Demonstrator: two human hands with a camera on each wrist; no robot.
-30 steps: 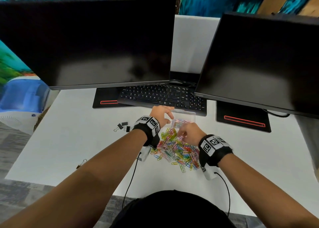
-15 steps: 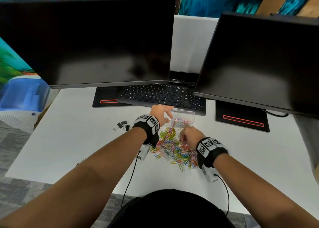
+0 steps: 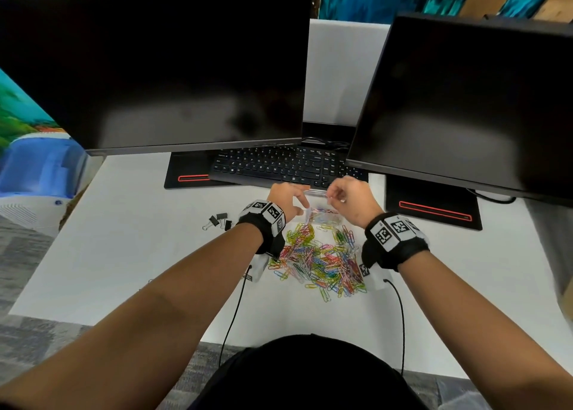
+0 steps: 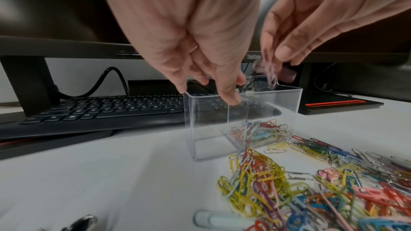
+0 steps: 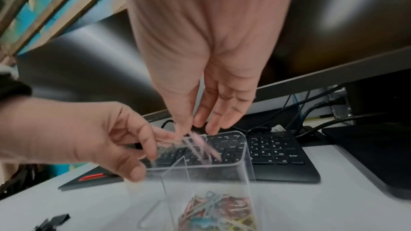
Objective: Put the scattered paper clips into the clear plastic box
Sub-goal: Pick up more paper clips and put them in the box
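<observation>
The white rectangular desk (image 3: 130,248) carries two dark flat monitors (image 3: 155,68) and, between their stands, a black keyboard (image 3: 273,164). Just in front of the keyboard stands the clear plastic box (image 4: 242,120), upright and open at the top, with an inner wall dividing it into compartments. On the near side of the box, touching its foot, lies the broad heap of coloured wire paper clips (image 3: 319,260). A few small black binder clips (image 3: 218,220) lie well to the left of it.

By my judgement the task is in its early part: only a thin layer of clips covers the floor of the box's right compartment, the left compartment looks bare, and by far the greater share is still on the desk. Many more handfuls are needed.

The left hand (image 4: 189,41) steadies the box from above, its fingertips (image 4: 229,97) curled over the top rim at the left compartment. The right hand (image 5: 211,59) hangs directly above the right compartment with its fingers pointing down and loosened, spread a little apart. Beneath them a small bunch of blurred pale and pink clips (image 5: 200,145) sits at rim height; motion blur hides whether the fingers touch them, though they look released.
</observation>
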